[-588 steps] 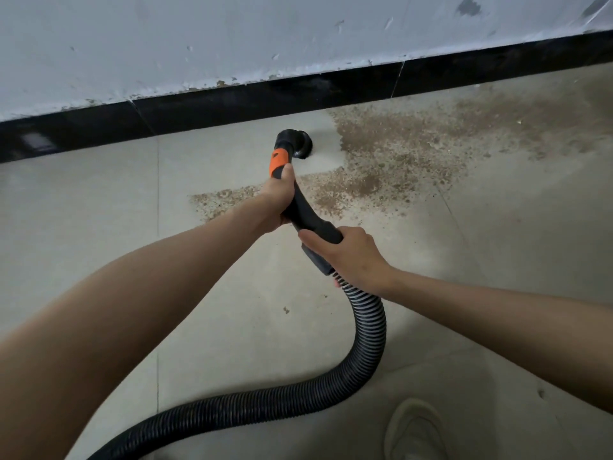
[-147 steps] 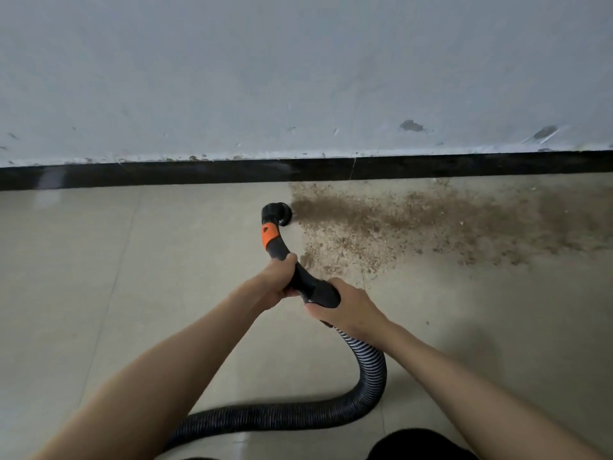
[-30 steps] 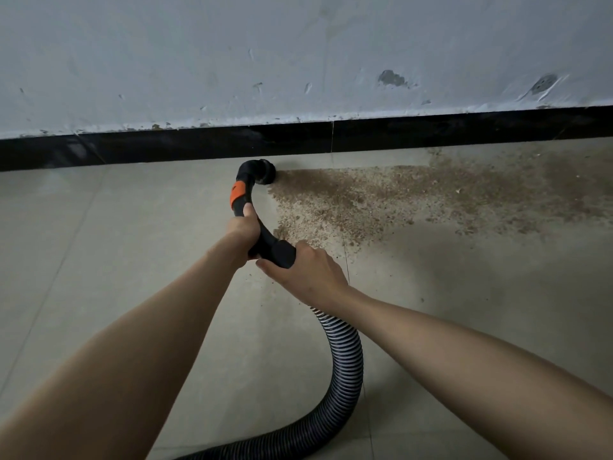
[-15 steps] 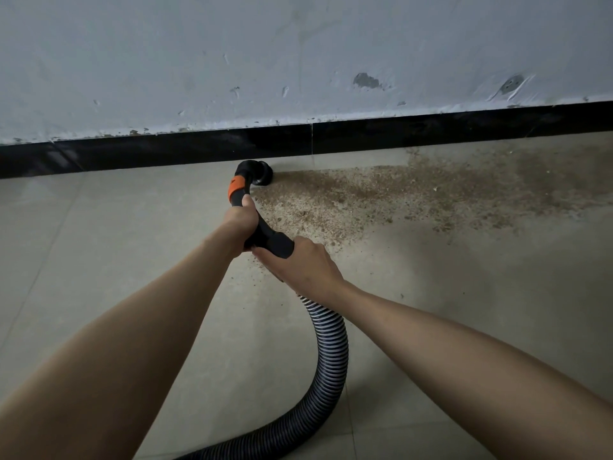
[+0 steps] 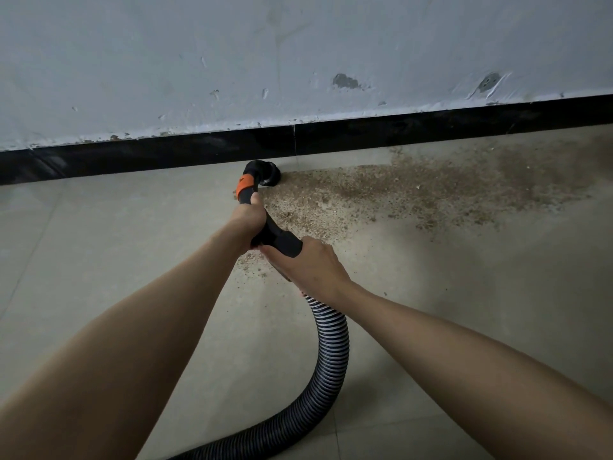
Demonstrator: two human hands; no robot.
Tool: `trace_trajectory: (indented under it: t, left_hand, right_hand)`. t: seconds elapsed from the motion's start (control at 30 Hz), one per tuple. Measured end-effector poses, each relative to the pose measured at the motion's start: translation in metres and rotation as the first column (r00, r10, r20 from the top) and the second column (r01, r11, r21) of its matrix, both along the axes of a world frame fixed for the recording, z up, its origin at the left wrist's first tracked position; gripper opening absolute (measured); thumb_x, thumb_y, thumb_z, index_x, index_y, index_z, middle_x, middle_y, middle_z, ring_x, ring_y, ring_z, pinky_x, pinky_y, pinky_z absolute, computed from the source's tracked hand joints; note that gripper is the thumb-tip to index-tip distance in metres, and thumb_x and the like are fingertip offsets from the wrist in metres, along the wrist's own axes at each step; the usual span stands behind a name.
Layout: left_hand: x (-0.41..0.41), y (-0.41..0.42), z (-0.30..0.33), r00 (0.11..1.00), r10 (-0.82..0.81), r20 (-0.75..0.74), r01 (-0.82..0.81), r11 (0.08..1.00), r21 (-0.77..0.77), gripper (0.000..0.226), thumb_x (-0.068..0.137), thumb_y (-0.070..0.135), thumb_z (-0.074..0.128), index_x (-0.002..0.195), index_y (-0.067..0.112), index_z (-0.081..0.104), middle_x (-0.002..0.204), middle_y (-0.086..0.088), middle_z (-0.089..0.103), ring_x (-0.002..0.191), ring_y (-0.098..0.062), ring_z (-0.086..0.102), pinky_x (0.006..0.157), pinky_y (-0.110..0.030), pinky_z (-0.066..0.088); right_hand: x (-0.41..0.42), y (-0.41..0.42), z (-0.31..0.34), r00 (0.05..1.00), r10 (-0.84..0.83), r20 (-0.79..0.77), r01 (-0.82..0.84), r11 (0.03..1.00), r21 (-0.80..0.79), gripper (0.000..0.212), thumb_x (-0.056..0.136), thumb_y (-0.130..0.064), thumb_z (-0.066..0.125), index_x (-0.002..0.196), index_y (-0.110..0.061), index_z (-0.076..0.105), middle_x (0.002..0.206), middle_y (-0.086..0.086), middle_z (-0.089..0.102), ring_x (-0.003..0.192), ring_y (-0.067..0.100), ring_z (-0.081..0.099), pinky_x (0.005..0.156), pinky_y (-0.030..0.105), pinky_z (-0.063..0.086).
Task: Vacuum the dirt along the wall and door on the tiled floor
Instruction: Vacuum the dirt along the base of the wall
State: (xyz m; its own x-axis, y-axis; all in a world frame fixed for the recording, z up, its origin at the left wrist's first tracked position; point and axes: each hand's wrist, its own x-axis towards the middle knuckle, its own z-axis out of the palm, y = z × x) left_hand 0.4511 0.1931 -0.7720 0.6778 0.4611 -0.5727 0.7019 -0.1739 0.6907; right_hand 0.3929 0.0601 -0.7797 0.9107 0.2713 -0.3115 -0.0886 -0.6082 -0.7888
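Dirt [image 5: 414, 194] by black skirting [image 5: 398, 131]; unlabelled nozzle [image 5: 270, 174] at its edge, both hands' fingers [image 5: 255, 197] clamped around the handle [image 5: 282, 240].

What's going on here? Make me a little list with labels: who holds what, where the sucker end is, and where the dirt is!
left hand: grips the black vacuum handle just below its orange band
right hand: grips the handle's lower end, above the ribbed hose
nozzle: on the tiled floor, close to the black baseboard
dirt: brown patch spreading right from the nozzle
wall: white, chipped paint
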Motion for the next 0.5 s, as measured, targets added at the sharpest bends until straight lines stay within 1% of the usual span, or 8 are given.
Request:
trace_trajectory:
  t: [0.07, 0.13, 0.17, 0.23, 0.3, 0.37, 0.43, 0.5]
  left_hand:
    - [0.001, -0.007, 0.000, 1.000, 0.000, 0.010, 0.000, 1.000, -0.026, 0.057, 0.101, 0.044, 0.023, 0.132, 0.000, 0.040, 0.118, -0.018, 0.052, 0.103, -0.030, 0.054, 0.079, -0.037, 0.047]
    - [0.004, -0.014, 0.001, 1.000, 0.003, 0.021, -0.002, 0.998, -0.055, 0.057, 0.101, 0.044, 0.023, 0.135, 0.000, 0.036, 0.124, -0.020, 0.051, 0.110, -0.033, 0.053, 0.092, -0.042, 0.048]
    - [0.005, -0.018, 0.002, 1.000, 0.007, 0.026, -0.005, 0.998, -0.066, 0.056, 0.101, 0.043, 0.024, 0.137, 0.001, 0.034, 0.127, -0.020, 0.050, 0.112, -0.034, 0.053, 0.096, -0.044, 0.047]
    - [0.007, -0.029, 0.001, 1.000, 0.002, 0.025, 0.000, 0.998, -0.070, 0.058, 0.101, 0.044, 0.023, 0.138, 0.002, 0.033, 0.129, -0.020, 0.049, 0.113, -0.034, 0.053, 0.096, -0.046, 0.047]
    - [0.010, -0.041, 0.000, 0.999, -0.029, 0.021, 0.029, 0.999, -0.031, 0.060, 0.101, 0.044, 0.022, 0.139, 0.000, 0.034, 0.130, -0.020, 0.048, 0.112, -0.033, 0.052, 0.090, -0.041, 0.048]
    - [0.013, -0.054, -0.001, 0.998, -0.062, 0.018, 0.062, 0.998, 0.015, 0.060, 0.101, 0.044, 0.020, 0.139, -0.001, 0.035, 0.130, -0.020, 0.048, 0.107, -0.030, 0.052, 0.077, -0.037, 0.045]
    - [0.016, -0.065, 0.000, 0.996, -0.090, 0.013, 0.090, 0.996, 0.026, 0.060, 0.101, 0.044, 0.020, 0.137, 0.000, 0.037, 0.125, -0.019, 0.051, 0.094, -0.028, 0.053, 0.066, -0.034, 0.042]
    - [0.019, -0.074, 0.001, 0.995, -0.096, 0.007, 0.096, 0.995, 0.018, 0.059, 0.101, 0.044, 0.019, 0.136, 0.000, 0.038, 0.110, -0.016, 0.051, 0.076, -0.022, 0.051, 0.053, -0.030, 0.040]
  right_hand:
    - [0.002, -0.008, 0.001, 1.000, -0.002, 0.003, 0.002, 1.000, -0.002, 0.055, 0.077, -0.072, 0.061, 0.078, -0.018, 0.053, 0.076, 0.001, 0.063, 0.064, 0.020, 0.064, 0.058, 0.035, 0.053]
    - [0.004, -0.018, 0.002, 1.000, 0.002, 0.019, -0.002, 1.000, -0.006, 0.055, 0.078, -0.072, 0.061, 0.080, -0.017, 0.053, 0.078, 0.001, 0.062, 0.064, 0.019, 0.062, 0.054, 0.031, 0.050]
    - [0.005, -0.023, 0.002, 1.000, 0.001, 0.027, -0.001, 1.000, -0.007, 0.055, 0.078, -0.071, 0.061, 0.081, -0.017, 0.053, 0.078, 0.001, 0.062, 0.065, 0.018, 0.062, 0.053, 0.030, 0.049]
    - [0.007, -0.033, 0.002, 0.999, -0.005, 0.032, 0.005, 1.000, -0.006, 0.055, 0.078, -0.071, 0.062, 0.081, -0.016, 0.054, 0.077, 0.001, 0.062, 0.066, 0.019, 0.062, 0.057, 0.033, 0.051]
    - [0.008, -0.044, 0.001, 0.999, -0.023, 0.025, 0.023, 1.000, 0.007, 0.053, 0.078, -0.070, 0.063, 0.079, -0.017, 0.054, 0.075, 0.001, 0.063, 0.065, 0.019, 0.064, 0.059, 0.036, 0.054]
    - [0.009, -0.054, -0.001, 0.999, -0.046, 0.024, 0.046, 0.999, 0.026, 0.052, 0.078, -0.069, 0.063, 0.074, -0.018, 0.053, 0.070, -0.001, 0.062, 0.059, 0.017, 0.062, 0.055, 0.034, 0.053]
    - [0.010, -0.065, -0.003, 0.998, -0.060, 0.030, 0.059, 0.997, 0.040, 0.053, 0.077, -0.070, 0.064, 0.071, -0.019, 0.052, 0.066, -0.003, 0.060, 0.055, 0.014, 0.059, 0.051, 0.030, 0.047]
    - [0.013, -0.074, -0.005, 0.997, -0.078, 0.030, 0.076, 0.996, 0.045, 0.054, 0.076, -0.072, 0.063, 0.071, -0.019, 0.051, 0.066, -0.004, 0.060, 0.055, 0.013, 0.058, 0.050, 0.027, 0.045]
